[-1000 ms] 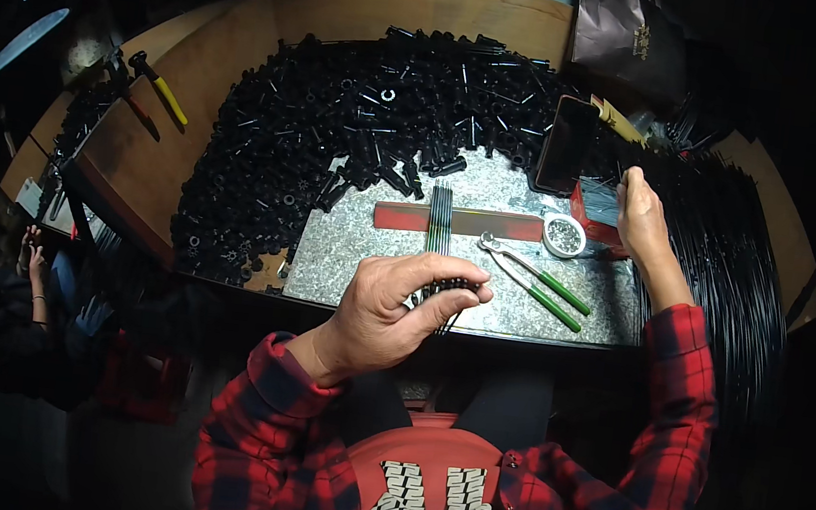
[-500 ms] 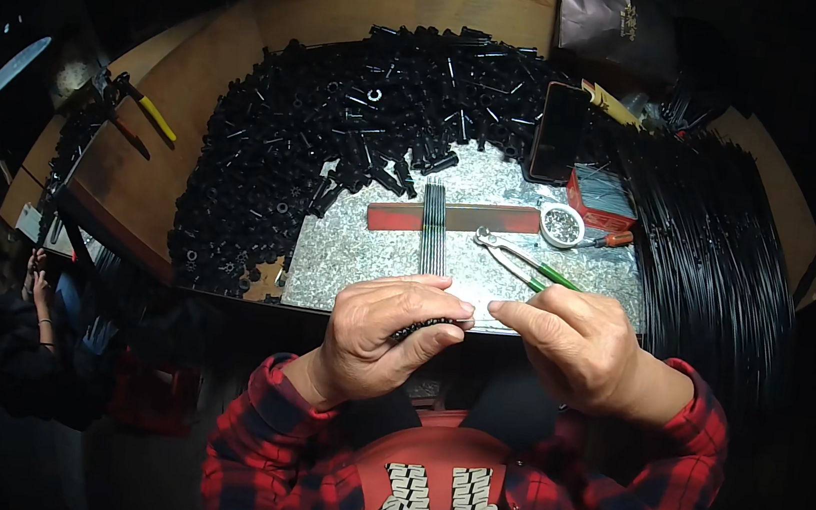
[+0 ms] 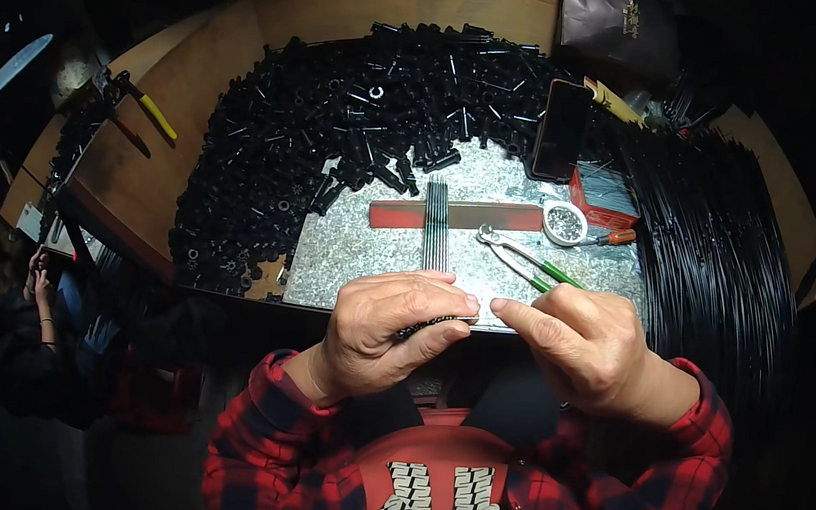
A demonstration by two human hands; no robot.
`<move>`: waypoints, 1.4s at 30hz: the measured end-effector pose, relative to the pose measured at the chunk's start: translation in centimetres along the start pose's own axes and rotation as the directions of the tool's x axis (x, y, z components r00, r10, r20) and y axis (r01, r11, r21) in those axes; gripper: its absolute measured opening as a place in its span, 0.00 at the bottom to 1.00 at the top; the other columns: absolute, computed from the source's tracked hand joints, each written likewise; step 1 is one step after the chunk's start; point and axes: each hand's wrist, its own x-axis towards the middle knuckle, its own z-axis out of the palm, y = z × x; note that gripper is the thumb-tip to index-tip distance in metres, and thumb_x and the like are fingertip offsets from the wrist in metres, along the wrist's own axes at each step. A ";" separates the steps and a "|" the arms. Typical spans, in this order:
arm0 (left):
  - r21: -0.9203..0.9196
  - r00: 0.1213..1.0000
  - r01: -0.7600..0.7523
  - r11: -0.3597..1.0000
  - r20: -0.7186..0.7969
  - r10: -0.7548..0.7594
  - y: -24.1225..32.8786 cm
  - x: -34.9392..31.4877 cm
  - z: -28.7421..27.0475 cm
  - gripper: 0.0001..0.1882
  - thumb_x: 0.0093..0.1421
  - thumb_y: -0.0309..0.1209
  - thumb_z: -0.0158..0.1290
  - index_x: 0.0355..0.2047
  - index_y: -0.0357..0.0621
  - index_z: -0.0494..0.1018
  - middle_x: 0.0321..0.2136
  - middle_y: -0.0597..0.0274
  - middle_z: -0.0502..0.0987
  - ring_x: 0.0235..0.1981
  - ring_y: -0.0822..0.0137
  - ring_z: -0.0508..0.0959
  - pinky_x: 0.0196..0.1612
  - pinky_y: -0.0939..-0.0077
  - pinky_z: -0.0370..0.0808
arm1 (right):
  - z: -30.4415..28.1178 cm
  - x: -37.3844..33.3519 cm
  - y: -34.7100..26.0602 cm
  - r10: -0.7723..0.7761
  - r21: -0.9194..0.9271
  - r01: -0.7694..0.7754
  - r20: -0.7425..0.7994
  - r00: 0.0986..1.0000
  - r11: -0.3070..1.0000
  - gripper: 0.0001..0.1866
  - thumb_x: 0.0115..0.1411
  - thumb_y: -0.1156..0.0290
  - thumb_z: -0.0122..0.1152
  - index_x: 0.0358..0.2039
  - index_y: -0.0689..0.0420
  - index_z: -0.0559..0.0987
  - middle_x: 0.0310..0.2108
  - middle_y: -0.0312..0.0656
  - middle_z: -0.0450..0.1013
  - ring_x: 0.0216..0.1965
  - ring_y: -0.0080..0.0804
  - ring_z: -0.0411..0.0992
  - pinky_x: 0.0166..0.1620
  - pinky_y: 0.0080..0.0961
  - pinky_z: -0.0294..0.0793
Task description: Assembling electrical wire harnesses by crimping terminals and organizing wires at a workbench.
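Observation:
My left hand [image 3: 382, 325] is closed over the near edge of the work surface, around a dark row of small bumpy pieces [image 3: 427, 327]; the fingers hide most of it. A flat row of thin dark rods [image 3: 436, 243] runs from behind this hand away across a red and brown bar [image 3: 508, 220]. Close by on the right, my right hand [image 3: 587, 346] has its fingers curled and its index fingertip near the left fingertips, a small gap between them. Whatever it pinches, if anything, is hidden. Beyond it lie end-cutting pliers [image 3: 518, 258] with green handles.
Black tubular parts [image 3: 343, 117] are heaped along the back and left. At right stand a phone [image 3: 562, 132], a white cup of small metal pieces [image 3: 564, 225], a red box [image 3: 604, 199] and a screwdriver [image 3: 616, 239], beside long black rods [image 3: 720, 250]. Another person's hands [image 3: 41, 279] show far left.
Both hands have barely moved, keeping their poses. The whole scene is shifted very slightly, with the rods and bar a touch further right.

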 end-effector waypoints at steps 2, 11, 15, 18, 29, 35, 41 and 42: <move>-0.010 1.000 -0.003 1.000 0.005 0.003 -0.1 0.1 0.0 0.07 0.60 0.28 0.55 0.36 0.38 0.77 0.31 0.56 0.82 0.37 0.60 0.83 0.47 0.59 0.76 | -0.3 0.1 0.1 -0.001 -0.005 0.001 0.008 1.000 1.000 0.21 0.45 0.82 0.61 0.44 0.61 0.78 0.19 0.37 0.68 0.16 0.27 0.68 0.16 0.23 0.64; -0.021 1.000 -0.023 1.000 0.017 0.023 -0.2 0.5 0.2 0.06 0.58 0.26 0.56 0.36 0.37 0.77 0.31 0.56 0.82 0.37 0.60 0.83 0.47 0.61 0.77 | -0.9 0.2 -0.1 -0.029 -0.058 0.028 -0.011 1.000 0.998 0.20 0.46 0.80 0.61 0.43 0.60 0.78 0.20 0.37 0.67 0.16 0.26 0.67 0.15 0.23 0.63; -0.029 1.000 -0.025 0.999 0.012 0.025 -0.4 0.6 0.4 0.07 0.58 0.25 0.57 0.36 0.37 0.77 0.31 0.55 0.82 0.37 0.60 0.83 0.47 0.62 0.77 | -1.6 0.1 -0.2 -0.040 -0.154 0.048 0.055 0.998 0.987 0.20 0.46 0.80 0.61 0.43 0.60 0.79 0.21 0.37 0.67 0.17 0.26 0.67 0.17 0.23 0.64; -0.015 1.000 -0.028 1.000 0.013 0.028 -0.4 0.7 0.5 0.07 0.57 0.25 0.57 0.36 0.36 0.77 0.31 0.55 0.82 0.37 0.60 0.83 0.47 0.62 0.77 | -1.7 0.1 -0.5 -0.033 -0.191 0.042 0.050 0.998 0.981 0.20 0.46 0.79 0.62 0.43 0.60 0.79 0.22 0.38 0.67 0.18 0.26 0.67 0.17 0.22 0.64; -0.013 0.999 -0.031 0.999 0.031 0.031 -0.2 0.7 0.5 0.07 0.56 0.25 0.58 0.36 0.36 0.78 0.31 0.54 0.82 0.37 0.60 0.83 0.46 0.62 0.77 | -1.6 0.3 -0.7 -0.069 -0.174 0.061 -0.041 0.997 0.983 0.19 0.46 0.79 0.62 0.42 0.60 0.79 0.24 0.39 0.68 0.19 0.26 0.68 0.18 0.21 0.64; 0.011 0.999 -0.043 0.999 0.030 0.043 -0.1 0.8 0.7 0.08 0.56 0.27 0.59 0.36 0.38 0.78 0.31 0.55 0.82 0.36 0.60 0.83 0.46 0.63 0.77 | -1.2 0.1 -0.7 0.008 -0.074 -0.009 -0.012 1.000 0.997 0.20 0.48 0.85 0.58 0.45 0.63 0.74 0.28 0.45 0.68 0.22 0.32 0.69 0.21 0.25 0.69; 0.009 0.997 -0.045 0.999 0.070 0.045 -0.6 0.8 0.6 0.12 0.54 0.33 0.61 0.35 0.39 0.79 0.31 0.56 0.82 0.36 0.61 0.83 0.46 0.63 0.77 | -1.5 -0.1 0.0 0.069 0.068 -0.068 -0.015 0.998 0.995 0.15 0.50 0.88 0.54 0.41 0.66 0.71 0.31 0.49 0.67 0.27 0.39 0.70 0.29 0.30 0.74; 0.005 0.996 -0.044 0.999 0.075 0.044 -0.6 0.8 0.6 0.13 0.53 0.36 0.61 0.34 0.39 0.79 0.31 0.56 0.82 0.36 0.61 0.83 0.46 0.63 0.78 | -1.6 0.0 -0.1 0.058 0.057 -0.059 0.018 0.998 0.997 0.15 0.50 0.87 0.56 0.40 0.66 0.72 0.31 0.48 0.68 0.28 0.38 0.70 0.30 0.30 0.73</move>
